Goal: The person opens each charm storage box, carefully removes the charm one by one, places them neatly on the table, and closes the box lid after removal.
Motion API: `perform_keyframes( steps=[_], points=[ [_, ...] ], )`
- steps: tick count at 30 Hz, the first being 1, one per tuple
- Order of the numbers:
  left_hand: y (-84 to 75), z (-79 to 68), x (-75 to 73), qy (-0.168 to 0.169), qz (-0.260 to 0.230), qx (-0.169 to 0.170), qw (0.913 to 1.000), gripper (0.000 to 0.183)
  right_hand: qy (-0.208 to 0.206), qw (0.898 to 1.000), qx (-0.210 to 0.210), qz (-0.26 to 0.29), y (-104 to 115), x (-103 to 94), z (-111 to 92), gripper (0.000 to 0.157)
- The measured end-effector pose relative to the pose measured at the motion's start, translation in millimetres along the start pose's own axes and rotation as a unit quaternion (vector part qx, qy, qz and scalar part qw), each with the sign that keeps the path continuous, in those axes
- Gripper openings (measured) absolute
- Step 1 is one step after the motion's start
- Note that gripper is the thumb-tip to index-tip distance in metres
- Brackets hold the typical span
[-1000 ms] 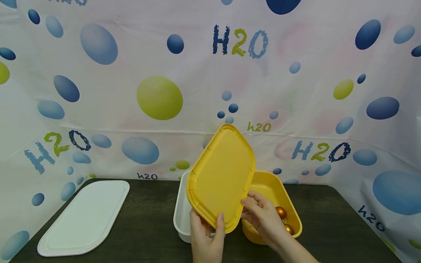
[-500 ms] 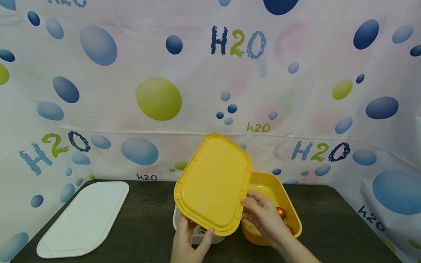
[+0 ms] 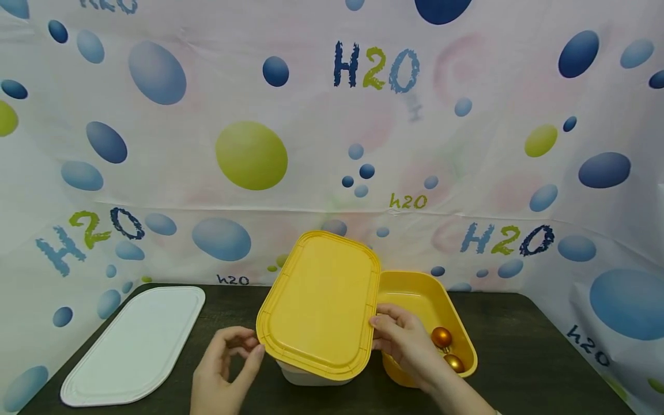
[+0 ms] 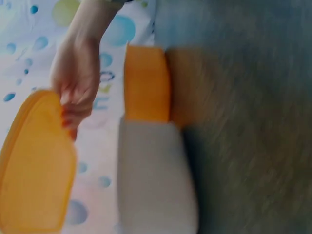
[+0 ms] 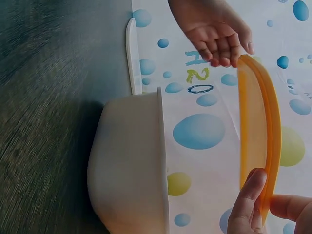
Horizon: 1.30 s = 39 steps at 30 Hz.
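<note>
The yellow lid (image 3: 319, 300) shifts lower and left, over the still-uncovered white box (image 5: 130, 156).
My right hand (image 3: 404, 340) pinches its edge; my left hand (image 3: 224, 366) is at a corner, whether gripping I cannot tell.

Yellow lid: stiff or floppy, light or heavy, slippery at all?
The yellow lid is probably stiff: it shows no sag while the right hand pinches its edge. It looks thin in the right wrist view, so likely light. Its smooth face could be slippery.
</note>
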State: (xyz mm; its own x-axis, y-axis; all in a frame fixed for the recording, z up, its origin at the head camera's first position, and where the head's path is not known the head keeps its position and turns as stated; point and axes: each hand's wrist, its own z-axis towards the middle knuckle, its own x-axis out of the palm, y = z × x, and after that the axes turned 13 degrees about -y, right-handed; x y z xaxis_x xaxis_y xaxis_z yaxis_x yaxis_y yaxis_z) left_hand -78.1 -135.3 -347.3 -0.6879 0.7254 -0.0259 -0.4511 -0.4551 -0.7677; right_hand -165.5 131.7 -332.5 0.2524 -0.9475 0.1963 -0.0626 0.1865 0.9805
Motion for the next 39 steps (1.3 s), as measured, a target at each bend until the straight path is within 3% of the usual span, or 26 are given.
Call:
perform_keyframes(
  steps=[3,5,6,9,12,14,18,26,28,33,39],
  points=[
    [2.5,11.8,-9.0,-0.009,0.034,0.082,0.996,0.038,-0.001,1.0,0.0,-0.008,-1,4.8,1,0.049],
    [5.3,18.2,-13.2,0.018,0.047,0.163,0.9854,0.037,-0.001,1.0,-0.001,-0.014,-3,8.3,2,0.049],
    [6.5,21.0,-14.6,0.038,0.051,0.206,0.9766,0.035,-0.001,1.0,-0.003,-0.015,-4,10.0,3,0.049],
    [8.0,28.3,-15.3,0.084,0.059,0.328,0.9392,0.03,0.003,1.0,0.0,-0.008,-7,15.3,5,0.047],
    [6.2,31.8,-13.9,0.119,0.063,0.393,0.9096,0.037,0.011,1.0,0.007,0.001,-10,20.5,8,0.046],
    [4.2,31.6,-13.0,0.142,0.064,0.411,0.8981,0.038,0.017,1.0,0.011,0.004,-12,24.2,10,0.046],
    [2.7,27.4,-12.4,0.205,0.06,0.411,0.8865,0.038,0.028,0.999,0.016,0.008,-17,32.8,13,0.045],
    [9.1,30.4,-14.0,0.277,0.007,0.442,0.853,0.022,0.039,0.999,0.017,0.025,-27,54.1,19,0.041],
    [11.3,31.6,-16.5,0.288,-0.002,0.45,0.845,0.023,0.04,0.999,0.018,0.028,-30,59.6,22,0.04],
    [18.6,31.2,-24.2,0.305,-0.009,0.457,0.8353,0.035,0.038,0.999,0.023,0.029,-37,74.7,27,0.039],
    [26.5,31.7,-34.5,0.284,0.0,0.485,0.827,0.036,0.023,0.999,0.022,0.04,-44,93.2,32,0.038]
  ],
)
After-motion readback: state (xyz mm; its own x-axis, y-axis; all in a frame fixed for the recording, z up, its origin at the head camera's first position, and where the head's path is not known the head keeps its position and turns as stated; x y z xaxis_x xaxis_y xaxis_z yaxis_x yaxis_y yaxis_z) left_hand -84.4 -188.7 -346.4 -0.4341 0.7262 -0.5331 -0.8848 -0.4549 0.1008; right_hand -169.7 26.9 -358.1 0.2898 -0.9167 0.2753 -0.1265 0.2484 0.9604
